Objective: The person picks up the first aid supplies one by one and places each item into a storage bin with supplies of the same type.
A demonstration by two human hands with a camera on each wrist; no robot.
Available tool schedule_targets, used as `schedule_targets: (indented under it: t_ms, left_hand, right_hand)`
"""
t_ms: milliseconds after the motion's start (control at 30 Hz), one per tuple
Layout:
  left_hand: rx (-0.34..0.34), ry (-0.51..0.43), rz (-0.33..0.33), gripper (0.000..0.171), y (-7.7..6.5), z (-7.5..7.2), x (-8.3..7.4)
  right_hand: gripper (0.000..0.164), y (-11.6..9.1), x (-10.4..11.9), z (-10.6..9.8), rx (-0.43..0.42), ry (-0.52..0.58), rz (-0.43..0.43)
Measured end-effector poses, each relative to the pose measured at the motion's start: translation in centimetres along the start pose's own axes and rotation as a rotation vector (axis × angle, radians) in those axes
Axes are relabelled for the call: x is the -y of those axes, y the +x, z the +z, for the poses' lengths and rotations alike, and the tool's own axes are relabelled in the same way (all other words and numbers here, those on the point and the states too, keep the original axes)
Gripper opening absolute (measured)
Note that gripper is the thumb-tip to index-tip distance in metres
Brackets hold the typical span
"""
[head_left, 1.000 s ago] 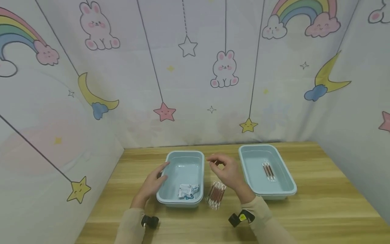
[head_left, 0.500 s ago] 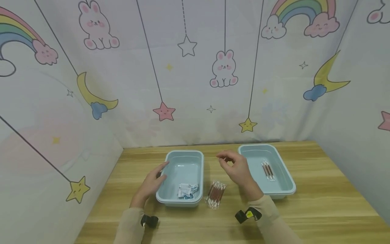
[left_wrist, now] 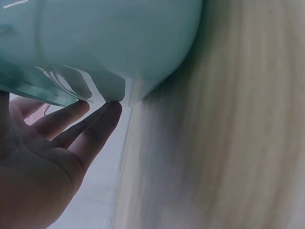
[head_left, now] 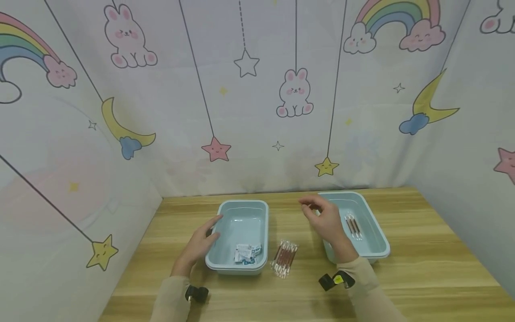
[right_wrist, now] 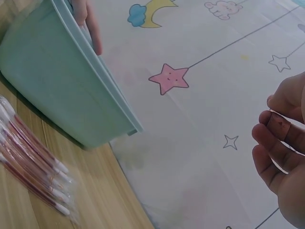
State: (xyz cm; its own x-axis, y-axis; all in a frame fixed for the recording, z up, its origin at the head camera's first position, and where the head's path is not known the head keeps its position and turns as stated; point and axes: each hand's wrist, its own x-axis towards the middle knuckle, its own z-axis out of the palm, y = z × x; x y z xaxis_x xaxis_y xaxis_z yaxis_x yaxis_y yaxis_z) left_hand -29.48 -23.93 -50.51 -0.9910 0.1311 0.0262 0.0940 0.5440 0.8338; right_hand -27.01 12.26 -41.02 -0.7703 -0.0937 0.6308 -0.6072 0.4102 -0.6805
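My left hand lies at the left rim of the left blue basin, its fingers spread. In the left wrist view the fingertips touch the basin's rim. My right hand hovers at the near-left rim of the right blue basin, thumb and fingers curled together. In the right wrist view a small reddish-brown piece shows between those fingers; I cannot tell what it is. A pile of brown-stemmed cotton swabs in clear wrap lies between the basins.
Several white and blue sachets are in the left basin's near end. A few wrapped swabs lie in the right basin. A wood-grain table bears everything, with a printed curtain along its back and sides.
My right hand has moved right, from above the swab pile to the right basin's left side, fingers still curled. The left hand has stayed at its rim.
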Motion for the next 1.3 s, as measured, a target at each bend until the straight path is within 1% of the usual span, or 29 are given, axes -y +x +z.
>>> schedule_targets:
  t_ms: [233, 400, 467, 633, 800, 933, 1067, 1167, 1300]
  left_hand:
    - [-0.004, -0.009, -0.006, 0.052, 0.1, 0.1, 0.2]
    - [-0.005, -0.007, -0.004, 0.052, 0.1, 0.1, 0.1]
    - [-0.004, -0.008, -0.003, 0.052, 0.0, 0.0, 0.0]
    - [-0.011, -0.001, 0.008, 0.052, 0.0, 0.0, 0.0]
    - [-0.006, -0.006, 0.005, 0.052, 0.1, 0.0, 0.1]
    - [-0.007, -0.005, -0.012, 0.052, 0.0, 0.0, 0.2]
    - [-0.011, -0.005, -0.003, 0.053, 0.0, 0.1, 0.1]
    - [-0.010, -0.007, 0.001, 0.052, -0.1, 0.1, 0.0]
    - [-0.007, -0.005, -0.004, 0.052, 0.0, 0.1, 0.0]
  right_hand:
    - [0.018, 0.1, -0.8, -1.0, -0.038, -0.010, 0.029]
    - [0.020, 0.2, -1.4, -1.6, -0.056, -0.002, 0.027]
    - [0.021, 0.2, -1.5, -1.8, -0.055, -0.015, 0.028]
    - [0.021, 0.2, -1.8, -2.5, -0.064, -0.055, 0.074]
    - [0.022, 0.2, -2.6, -3.5, -0.080, -0.016, 0.103]
    - [0.023, 0.2, -3.0, -4.2, -0.093, 0.012, 0.098]
    - [0.024, 0.3, -3.4, -4.7, -0.117, 0.019, 0.089]
    - [0.025, 0.2, -4.3, -5.1, -0.127, 0.006, 0.100]
    - [0.028, 0.1, -6.1, -5.6, -0.126, -0.016, 0.154]
